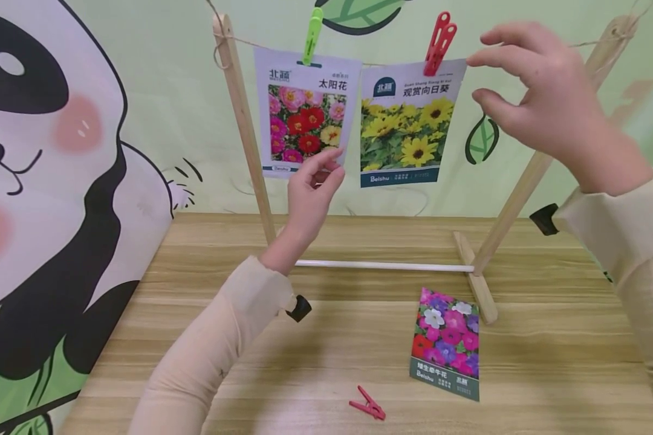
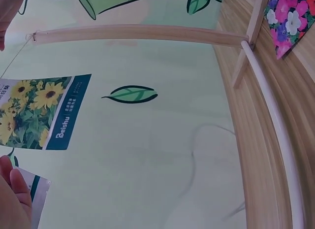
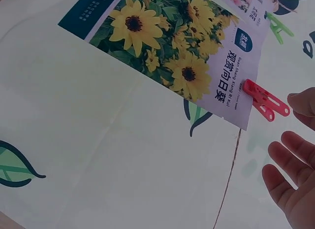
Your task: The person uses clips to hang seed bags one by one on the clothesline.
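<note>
Two seed packets hang from a string: one with mixed pink and red flowers (image 1: 308, 124), held by a green clothespin (image 1: 312, 36), and a sunflower packet (image 1: 402, 130) under a red clothespin (image 1: 439, 45). My left hand (image 1: 315, 187) is in front of the flower packet's lower right corner, fingers loosely bent and gripping nothing. Beside the sunflower packet's top right corner is my right hand (image 1: 549, 90), thumb and fingers spread apart. In the right wrist view that hand (image 3: 298, 189) is close to the red clothespin (image 3: 266, 100), with nothing between its fingers.
A third packet with petunia-like flowers (image 1: 447, 341) lies on the wooden table (image 1: 239, 386), near another red clothespin (image 1: 367, 406). Wooden posts (image 1: 245, 121) hold the string (image 1: 245, 41), joined low down by a white rod (image 1: 386, 265). Behind stands a panda-printed backdrop (image 1: 152, 72).
</note>
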